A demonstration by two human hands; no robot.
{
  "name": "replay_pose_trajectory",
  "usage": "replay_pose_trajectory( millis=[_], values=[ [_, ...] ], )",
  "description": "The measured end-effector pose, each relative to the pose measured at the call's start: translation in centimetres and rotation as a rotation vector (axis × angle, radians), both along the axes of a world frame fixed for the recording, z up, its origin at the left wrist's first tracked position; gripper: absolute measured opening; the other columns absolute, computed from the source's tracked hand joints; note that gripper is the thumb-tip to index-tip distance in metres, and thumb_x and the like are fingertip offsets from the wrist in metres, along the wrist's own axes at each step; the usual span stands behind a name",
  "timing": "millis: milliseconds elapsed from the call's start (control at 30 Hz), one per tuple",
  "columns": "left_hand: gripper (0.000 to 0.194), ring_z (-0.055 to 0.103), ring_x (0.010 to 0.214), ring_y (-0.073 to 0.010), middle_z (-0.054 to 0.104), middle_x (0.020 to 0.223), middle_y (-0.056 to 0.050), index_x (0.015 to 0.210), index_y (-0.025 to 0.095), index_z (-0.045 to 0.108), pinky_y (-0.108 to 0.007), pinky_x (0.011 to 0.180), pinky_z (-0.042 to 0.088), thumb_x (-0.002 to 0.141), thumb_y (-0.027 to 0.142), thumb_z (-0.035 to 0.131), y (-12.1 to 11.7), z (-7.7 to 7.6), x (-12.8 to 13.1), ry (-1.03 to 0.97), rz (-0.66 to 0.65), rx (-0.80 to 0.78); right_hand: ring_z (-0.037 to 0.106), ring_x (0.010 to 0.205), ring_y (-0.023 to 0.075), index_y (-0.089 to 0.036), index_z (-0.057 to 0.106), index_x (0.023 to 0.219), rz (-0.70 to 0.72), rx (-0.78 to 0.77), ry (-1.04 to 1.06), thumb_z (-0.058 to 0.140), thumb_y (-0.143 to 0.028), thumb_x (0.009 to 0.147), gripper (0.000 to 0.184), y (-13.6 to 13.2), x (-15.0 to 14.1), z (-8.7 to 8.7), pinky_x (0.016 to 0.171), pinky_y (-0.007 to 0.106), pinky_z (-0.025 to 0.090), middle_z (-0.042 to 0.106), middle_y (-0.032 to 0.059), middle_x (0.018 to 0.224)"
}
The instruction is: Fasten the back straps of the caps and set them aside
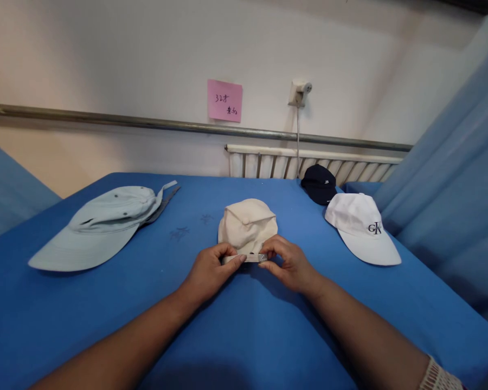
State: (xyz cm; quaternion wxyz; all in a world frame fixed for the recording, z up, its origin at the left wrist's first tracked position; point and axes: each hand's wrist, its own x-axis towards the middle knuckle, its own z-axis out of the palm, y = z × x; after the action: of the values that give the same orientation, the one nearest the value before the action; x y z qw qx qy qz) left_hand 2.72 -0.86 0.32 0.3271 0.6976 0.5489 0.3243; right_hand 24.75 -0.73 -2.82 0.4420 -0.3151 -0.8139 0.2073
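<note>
A cream cap [247,223] lies on the blue table [244,325], its back facing me. My left hand [209,271] pinches the left end of the cap's rear strap [250,258]. My right hand [288,262] pinches the strap's right end, near a small buckle. Both hands rest on the cloth just in front of the cap, fingers closed on the strap.
A pale blue wide-brimmed hat [101,225] lies at the left. A white cap with a logo [361,227] and a dark navy cap [319,183] sit at the right rear. Behind are a radiator [309,162], a wall rail, a pink note [224,100], and blue curtains either side.
</note>
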Motion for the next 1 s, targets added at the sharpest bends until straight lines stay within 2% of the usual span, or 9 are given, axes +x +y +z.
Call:
replay_pose_trajectory(
  millis=[167, 367, 600, 867, 1000],
  values=[
    [0.032, 0.054, 0.065, -0.0149, 0.064, 0.068, 0.001, 0.074, 0.017, 0.069, -0.025, 0.062, 0.04, 0.076, 0.048, 0.062, -0.33, 0.01, 0.12, -0.02, -0.069, -0.036, 0.057, 0.077, 0.0148, -0.022, 0.058, 0.097, -0.014, -0.005, 0.003, 0.065, -0.016, 0.084, 0.016, 0.02, -0.17, -0.01, 0.071, 0.029, 0.05, 0.06, 0.0025, 0.09],
    [0.03, 0.055, 0.065, -0.0154, 0.065, 0.069, 0.0, 0.074, 0.017, 0.069, -0.025, 0.063, 0.042, 0.077, 0.047, 0.062, -0.65, 0.2, 0.43, -0.023, -0.038, -0.021, 0.056, 0.076, 0.0148, -0.022, 0.058, 0.096, -0.015, -0.014, 0.0, 0.066, -0.016, 0.083, 0.016, -0.11, -0.29, -0.01, 0.07, 0.029, 0.049, 0.06, 0.0022, 0.088],
    [0.03, 0.053, 0.062, -0.0143, 0.063, 0.066, 0.001, 0.068, 0.017, 0.067, -0.023, 0.059, 0.04, 0.077, 0.045, 0.062, -0.71, 0.2, 0.62, -0.042, -0.066, -0.039, 0.057, 0.074, 0.0149, -0.023, 0.058, 0.095, -0.027, -0.031, 0.013, 0.065, -0.018, 0.083, 0.015, -0.04, -0.33, -0.18, 0.07, 0.029, 0.049, 0.06, 0.0018, 0.087],
    [0.03, 0.055, 0.065, -0.0144, 0.065, 0.068, 0.001, 0.073, 0.017, 0.07, -0.023, 0.061, 0.041, 0.079, 0.044, 0.061, -0.66, 0.03, 0.54, -0.054, -0.123, -0.063, 0.056, 0.074, 0.0149, -0.022, 0.058, 0.094, -0.026, -0.025, 0.018, 0.066, -0.017, 0.083, 0.014, -0.15, -0.42, 0.0, 0.069, 0.029, 0.049, 0.059, 0.0017, 0.086],
    [0.03, 0.056, 0.064, -0.0141, 0.066, 0.067, 0.001, 0.071, 0.016, 0.07, -0.023, 0.062, 0.042, 0.079, 0.045, 0.062, -0.69, 0.1, 0.63, -0.084, -0.106, -0.075, 0.057, 0.074, 0.0149, -0.022, 0.058, 0.094, -0.022, -0.034, 0.011, 0.066, -0.018, 0.083, 0.014, -0.22, -0.43, 0.08, 0.069, 0.029, 0.049, 0.059, 0.0015, 0.085]
  ],
)
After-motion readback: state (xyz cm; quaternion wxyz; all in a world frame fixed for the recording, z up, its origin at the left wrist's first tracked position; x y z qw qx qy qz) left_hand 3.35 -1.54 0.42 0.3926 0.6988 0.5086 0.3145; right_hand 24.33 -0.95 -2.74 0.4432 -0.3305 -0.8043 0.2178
